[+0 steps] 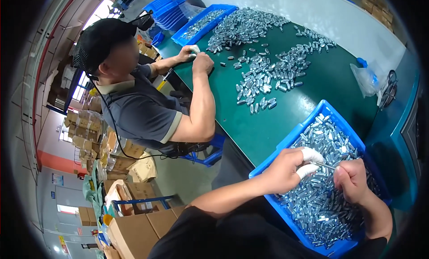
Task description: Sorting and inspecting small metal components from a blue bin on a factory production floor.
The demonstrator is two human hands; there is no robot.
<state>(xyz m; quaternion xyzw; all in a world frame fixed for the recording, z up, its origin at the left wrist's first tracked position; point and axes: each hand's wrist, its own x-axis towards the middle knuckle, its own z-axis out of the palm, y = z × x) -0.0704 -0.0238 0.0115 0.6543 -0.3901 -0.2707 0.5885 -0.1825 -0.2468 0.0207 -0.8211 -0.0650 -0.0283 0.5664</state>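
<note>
My left hand (286, 170) has white wraps on its thumb and a finger, which pinch one end of a slim metal piece (325, 165). The other end of that piece runs into my right hand (352, 180), whose fingers are curled closed around it. Both hands are above a blue plastic bin (286, 145) full of small shiny metal cylinders (313, 214). The exact shape of the piece between my fingers is partly hidden.
On the green table (250, 133) lie loose piles of metal cylinders (277, 71). A co-worker (143, 98) sits at left, both hands together at the table edge. Farther back are a blue tray (183, 37) and stacked blue bins (167, 13). Scissors (389, 89) and a plastic bag (365, 79) lie right.
</note>
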